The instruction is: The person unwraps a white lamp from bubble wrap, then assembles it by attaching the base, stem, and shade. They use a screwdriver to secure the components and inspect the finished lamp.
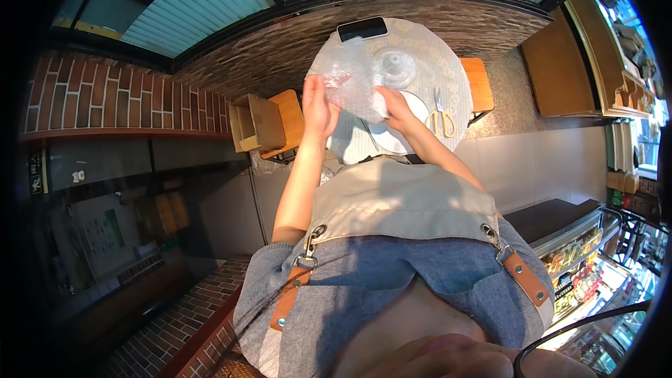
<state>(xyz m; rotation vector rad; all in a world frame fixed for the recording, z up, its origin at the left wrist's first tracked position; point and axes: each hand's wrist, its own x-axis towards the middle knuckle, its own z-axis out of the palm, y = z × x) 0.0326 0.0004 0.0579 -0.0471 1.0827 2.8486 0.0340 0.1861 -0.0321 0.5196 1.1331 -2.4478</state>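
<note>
Over a small round table (pixel 448 70), my two hands hold up a crumpled piece of clear bubble wrap (pixel 353 84). My left hand (pixel 319 106) grips its left edge, thumb toward me and fingers partly behind it. On the other side my right hand (pixel 394 106) pinches the right edge. Faint reddish marks show through the plastic; whether anything is wrapped inside I cannot tell. Just beyond my right hand sits a clear, round, ringed object (pixel 396 68), perhaps a roll of tape. Partly behind my right hand and wrist lies a white round plate (pixel 414 105).
Scissors with cream handles (pixel 441 120) lie right of the plate. A dark-screened phone (pixel 362 29) rests at the table's far edge. An open cardboard box (pixel 252 126) stands on a wooden stool (pixel 290 115) at left; another stool (pixel 478 84) is at right. A brick wall (pixel 483 21) rises behind.
</note>
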